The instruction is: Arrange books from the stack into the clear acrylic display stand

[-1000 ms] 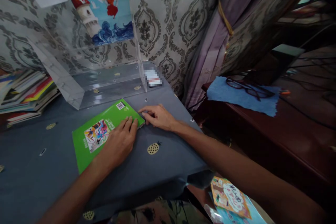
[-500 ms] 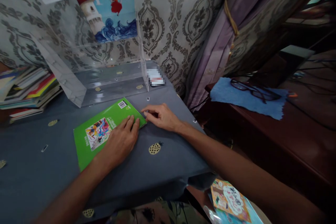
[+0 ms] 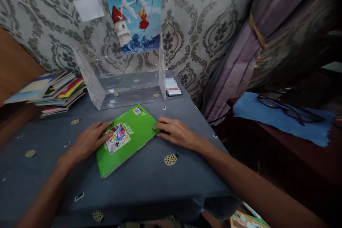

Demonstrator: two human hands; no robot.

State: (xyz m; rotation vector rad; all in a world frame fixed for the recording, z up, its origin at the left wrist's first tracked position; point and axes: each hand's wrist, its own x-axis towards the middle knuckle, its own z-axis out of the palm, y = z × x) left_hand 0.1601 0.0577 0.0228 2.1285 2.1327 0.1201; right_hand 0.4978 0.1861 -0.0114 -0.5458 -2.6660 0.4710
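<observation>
Two bare forearms reach up from the bottom of our view, with a strip of patterned clothing (image 3: 152, 224) between them and, at lower right, part of an orange printed booklet (image 3: 248, 221) below the table edge. Before us is a worktop (image 3: 149, 180) under a grey-blue cloth printed with yellow pineapples.

On it, a bright green book (image 3: 140, 126) lies flat and slanted between our hands, a colourful picture and a barcode on its upward cover. Our left hand (image 3: 92, 137) is loose and unclenched, its fingertips lying over the left edge and the cover picture. Our right hand (image 3: 173, 132) has its bent fingers touching the right corner; we cannot tell whether they pinch it.

Beyond the book stands a clear plastic stand (image 3: 93, 87). To its left is an untidy stack of books (image 3: 64, 91); just right of it, a small pixelated object (image 3: 173, 88). Farther right, dark glasses (image 3: 291, 111) rest on a blue cloth (image 3: 248, 108).

Behind, against ornate grey wallpaper (image 3: 208, 17), are a white sheet (image 3: 89, 8) and a blue picture (image 3: 133, 12) of a red-roofed tower and waves. A mauve curtain (image 3: 240, 67) hangs tied at right.
</observation>
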